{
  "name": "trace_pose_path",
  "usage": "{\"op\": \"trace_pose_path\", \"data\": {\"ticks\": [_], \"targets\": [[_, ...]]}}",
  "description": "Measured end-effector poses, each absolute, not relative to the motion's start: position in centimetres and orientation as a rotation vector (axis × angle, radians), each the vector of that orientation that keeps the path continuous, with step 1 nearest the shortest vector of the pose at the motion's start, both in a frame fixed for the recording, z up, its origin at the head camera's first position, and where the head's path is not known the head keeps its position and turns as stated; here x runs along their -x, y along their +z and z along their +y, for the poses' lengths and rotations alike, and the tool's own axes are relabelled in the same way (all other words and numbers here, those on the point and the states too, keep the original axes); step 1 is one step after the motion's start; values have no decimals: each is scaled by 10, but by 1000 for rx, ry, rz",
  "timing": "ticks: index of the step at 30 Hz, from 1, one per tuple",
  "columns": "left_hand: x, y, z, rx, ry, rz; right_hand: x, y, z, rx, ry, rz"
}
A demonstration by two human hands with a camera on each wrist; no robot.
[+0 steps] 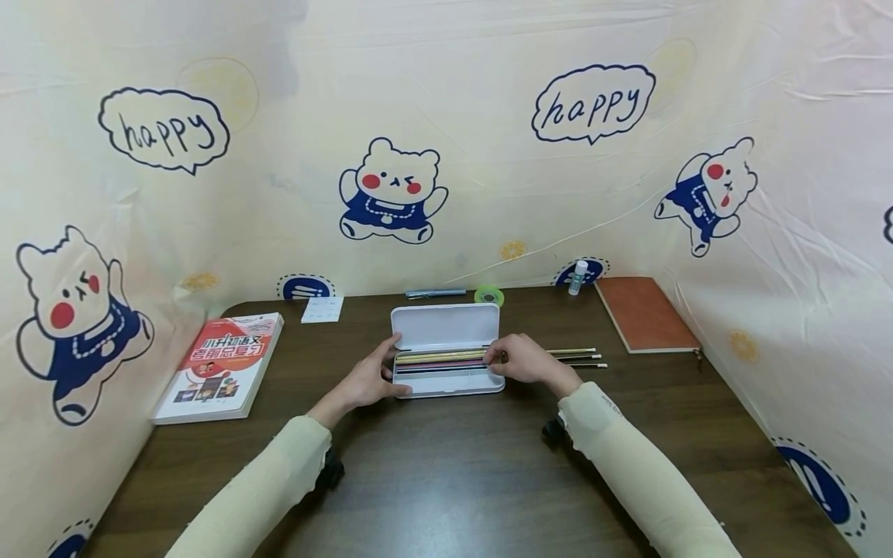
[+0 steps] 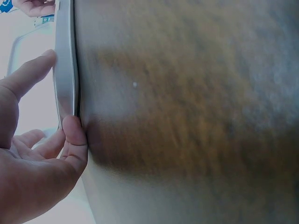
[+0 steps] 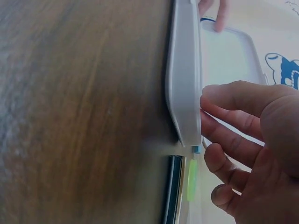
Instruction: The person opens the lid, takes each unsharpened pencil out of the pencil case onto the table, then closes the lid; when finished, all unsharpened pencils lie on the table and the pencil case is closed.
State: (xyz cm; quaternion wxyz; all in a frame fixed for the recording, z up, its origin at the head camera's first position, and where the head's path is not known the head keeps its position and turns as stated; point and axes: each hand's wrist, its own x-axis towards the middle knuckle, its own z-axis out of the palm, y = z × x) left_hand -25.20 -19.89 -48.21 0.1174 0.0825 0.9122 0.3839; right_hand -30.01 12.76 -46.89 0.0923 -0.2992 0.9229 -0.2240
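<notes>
1. A white pencil case [image 1: 446,349] lies open near the middle of a dark wooden table [image 1: 453,473], lid raised toward the back, pencils lined up in its tray.
2. The left hand [image 1: 370,380] grips the case's left end: the left wrist view shows the thumb [image 2: 74,135] pressed on the near edge and a finger over the rim. The other fingers are mostly out of frame there.
3. The right hand [image 1: 523,360] sits at the case's right end, fingers curled over the pencil ends. Whether they pinch a pencil cannot be told; the head view is too small and the right wrist view shows only bent fingers [image 3: 233,140] beside the case wall.
4. Three pencils [image 1: 579,358] lie on the table just right of the case, partly hidden by the right hand.
5. Only the head view shows the rest: a workbook [image 1: 219,366] at left, a brown notebook [image 1: 645,314] at right, a glue stick [image 1: 577,277], a green tape roll [image 1: 489,295] and a pen [image 1: 436,293] along the back edge.
6. Both wrist views are blurred and overexposed.
</notes>
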Motion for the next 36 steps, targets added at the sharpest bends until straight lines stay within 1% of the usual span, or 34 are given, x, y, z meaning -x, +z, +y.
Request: {"op": "trace_pose_path", "data": {"ticks": [16, 25, 36], "targets": [[252, -483, -200, -252, 1136, 2663, 303, -473, 122, 915, -584, 2720], [252, -482, -199, -236, 1136, 2663, 306, -476, 122, 951, -634, 2724], [252, -482, -199, -243, 1149, 2658, 308, -474, 128, 925, -727, 2747]]}}
